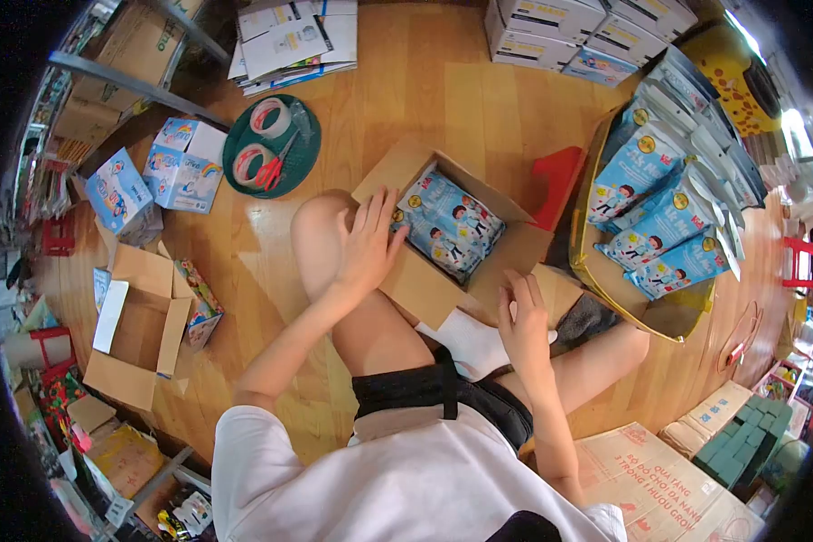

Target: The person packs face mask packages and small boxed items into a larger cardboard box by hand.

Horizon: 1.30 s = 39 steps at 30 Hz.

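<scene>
An open cardboard box [422, 287] stands on the floor in front of my crossed legs. Inside it lie blue printed pouches [449, 223] with cartoon children on them, packed side by side. My left hand [370, 238] rests on the box's left flap, fingers stretched out, at the edge of the pouches. At the near right corner is my right hand [523, 314], its fingers bent beside the box's flap; whether they pinch the cardboard is hard to see. To the right, a large yellow-edged carton [581, 237] holds several similar blue pouches [639, 172] standing upright.
A green round tray [309, 163] holds tape rolls [255, 165] and red scissors [271, 172]. An open empty carton [140, 327] and blue printed boxes [185, 167] stand left. White cartons [542, 32] are stacked at the back. Flat cardboard [650, 479] lies at lower right.
</scene>
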### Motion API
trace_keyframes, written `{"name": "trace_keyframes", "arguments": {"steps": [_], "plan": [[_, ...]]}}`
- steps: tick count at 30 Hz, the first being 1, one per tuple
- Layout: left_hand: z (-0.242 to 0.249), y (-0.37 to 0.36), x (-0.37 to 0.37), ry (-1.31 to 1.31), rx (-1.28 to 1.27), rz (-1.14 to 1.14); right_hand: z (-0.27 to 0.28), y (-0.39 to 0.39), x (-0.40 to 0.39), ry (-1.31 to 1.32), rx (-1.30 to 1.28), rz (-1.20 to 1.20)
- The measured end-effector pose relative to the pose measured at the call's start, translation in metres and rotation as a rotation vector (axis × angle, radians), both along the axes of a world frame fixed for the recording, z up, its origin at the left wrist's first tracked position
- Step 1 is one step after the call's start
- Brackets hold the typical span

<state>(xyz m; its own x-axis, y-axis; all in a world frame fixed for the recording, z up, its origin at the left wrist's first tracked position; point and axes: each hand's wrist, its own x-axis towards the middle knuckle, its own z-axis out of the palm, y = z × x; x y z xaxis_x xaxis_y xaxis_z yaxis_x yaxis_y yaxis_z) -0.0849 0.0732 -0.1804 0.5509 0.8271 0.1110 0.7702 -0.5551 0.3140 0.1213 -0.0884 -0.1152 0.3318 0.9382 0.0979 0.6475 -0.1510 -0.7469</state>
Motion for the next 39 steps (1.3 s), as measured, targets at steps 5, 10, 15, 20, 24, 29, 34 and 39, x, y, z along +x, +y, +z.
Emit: {"name": "trace_keyframes", "arguments": {"steps": [5, 10, 15, 20, 24, 29, 34, 39], "plan": [[0.013, 0.012, 0.016, -0.093, 0.114, -0.139, -0.013, -0.012, -0.005, 0.011, 0.080, -0.048], [0.023, 0.039, 0.055, -0.086, 0.133, -0.537, -0.006, -0.003, -0.005, 0.047, 0.086, 0.004], [0.010, 0.079, 0.076, -0.038, 0.309, -0.423, -0.027, 0.010, 0.001, 0.066, 0.149, 0.016], [-0.025, 0.122, 0.053, -0.013, 0.304, -0.351, -0.053, 0.030, 0.008, 0.083, 0.147, 0.016], [-0.020, 0.127, 0.044, -0.262, 0.084, -0.282, -0.069, 0.044, -0.002, -0.010, 0.039, -0.073], [-0.019, 0.136, 0.039, -0.467, -0.201, -0.243, -0.069, 0.055, -0.014, -0.343, -0.011, -0.124], [-0.031, 0.139, 0.040, -0.578, -0.181, -0.243, -0.018, 0.081, -0.028, -0.314, 0.189, -0.064], [-0.034, 0.136, 0.042, -0.579, -0.157, -0.217, -0.030, 0.150, -0.055, -0.413, 0.007, 0.300]]}}
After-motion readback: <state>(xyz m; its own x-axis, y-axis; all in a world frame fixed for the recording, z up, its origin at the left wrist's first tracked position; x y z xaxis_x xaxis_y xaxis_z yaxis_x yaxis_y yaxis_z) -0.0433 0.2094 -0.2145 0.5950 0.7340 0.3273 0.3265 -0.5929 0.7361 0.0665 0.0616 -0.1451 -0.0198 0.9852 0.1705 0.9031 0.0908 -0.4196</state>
